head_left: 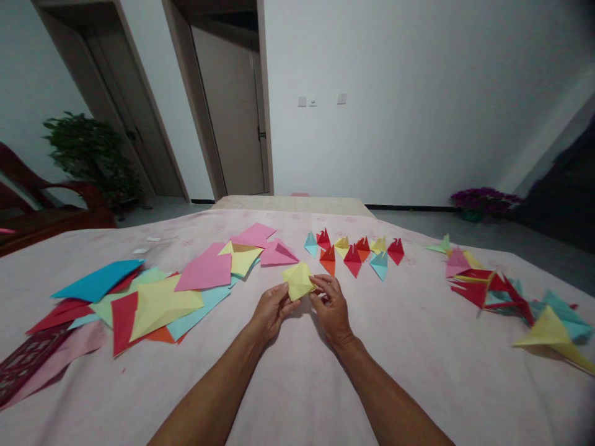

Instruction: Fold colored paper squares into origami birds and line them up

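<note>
A small folded sheet of yellow paper point(298, 280) is held up between my two hands, just above the pink cloth. My left hand point(274, 308) pinches its lower left side between thumb and fingers. On the right edge, the fingertips and thumb of my right hand point(331, 305) close on the paper. Its faces show creases and it looks roughly square. Beyond the hands stand several small folded paper birds in red, orange, yellow and blue, among them a red bird point(352, 260) and a light blue bird point(380, 265).
Loose coloured sheets, with a large yellow sheet point(162, 306) and a pink sheet point(207, 267), spread over the left of the pink tablecloth point(288, 396). Folded paper pieces, including a yellow one point(548, 328), lie at the right. A potted plant point(90, 155) stands beyond the table.
</note>
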Motion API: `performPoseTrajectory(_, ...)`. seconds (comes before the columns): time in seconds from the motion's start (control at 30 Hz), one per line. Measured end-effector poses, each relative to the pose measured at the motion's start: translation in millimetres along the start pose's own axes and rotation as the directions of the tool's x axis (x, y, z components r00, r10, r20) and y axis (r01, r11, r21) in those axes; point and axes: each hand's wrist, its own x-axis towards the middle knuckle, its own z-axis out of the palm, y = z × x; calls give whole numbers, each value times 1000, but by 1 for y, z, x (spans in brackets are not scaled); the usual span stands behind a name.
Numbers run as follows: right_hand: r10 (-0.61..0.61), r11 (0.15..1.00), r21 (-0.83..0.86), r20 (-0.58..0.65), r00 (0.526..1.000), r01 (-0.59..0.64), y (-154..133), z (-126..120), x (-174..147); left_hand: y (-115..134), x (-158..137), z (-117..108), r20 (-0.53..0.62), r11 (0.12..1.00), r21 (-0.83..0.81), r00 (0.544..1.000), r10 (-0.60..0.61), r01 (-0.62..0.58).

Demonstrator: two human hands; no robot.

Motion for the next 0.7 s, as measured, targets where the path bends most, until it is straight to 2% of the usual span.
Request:
performPoseTrajectory(0.3, -175, 973, -129, 142, 974, 193, -2, -9, -3, -3, 5, -6, -13, 1000, -23, 1000, -1, 0)
performPoseTrajectory(0.43, -188, 962, -179, 105, 976, 205, -7, -11, -2, -4, 5, -5, -40, 1000, -16, 999, 7, -8)
performPoseTrajectory(0.7, -305, 920, -227, 98, 947, 320, -5, -11, -2, -6, 5, -4, -73, 999, 22, 996, 45, -44)
